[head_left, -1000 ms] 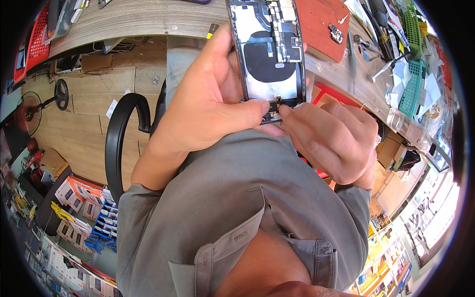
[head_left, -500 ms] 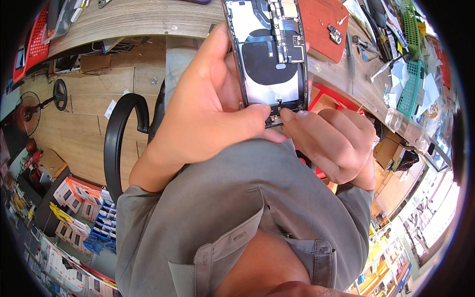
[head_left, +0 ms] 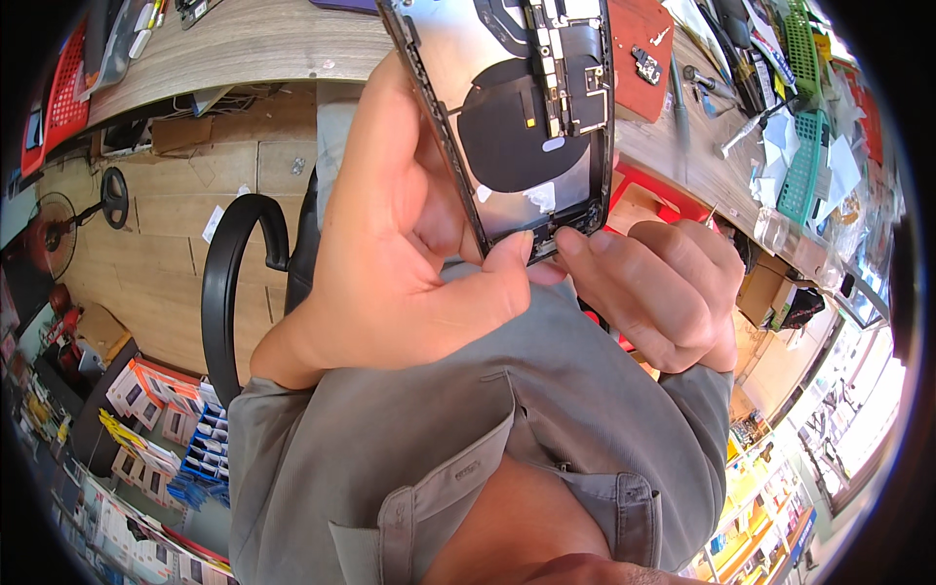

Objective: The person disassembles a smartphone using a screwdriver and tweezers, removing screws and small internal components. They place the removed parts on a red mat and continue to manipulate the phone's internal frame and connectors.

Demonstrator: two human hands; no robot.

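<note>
An opened phone housing (head_left: pixel 523 136), its back cover taken as a shallow frame, shows a silvery inside, a black round patch and a strip of circuit board. My left hand (head_left: pixel 385 258) is wrapped round its left side, with the thumb pressing the lower edge. Close by, my right hand (head_left: pixel 663 288) is closed, its thumb and forefinger pinched together at the lower right corner of the housing. Whatever lies between those fingertips is too small or hidden to make out. The housing's top end runs out of the picture.
Beyond the housing is a wooden workbench (head_left: pixel 263 41) with a red-brown pad (head_left: pixel 636 97) carrying a small part (head_left: pixel 645 64). Tools, papers and a teal basket (head_left: pixel 801 171) crowd its right side. A black chair armrest (head_left: pixel 226 283) curves at my left; a fan (head_left: pixel 57 229) stands farther off.
The housing has come nearer to me and tilted, its lower edge now lower in the picture. Both hands moved with it, the left thumb still on the edge and the right fingers still pinched there.
</note>
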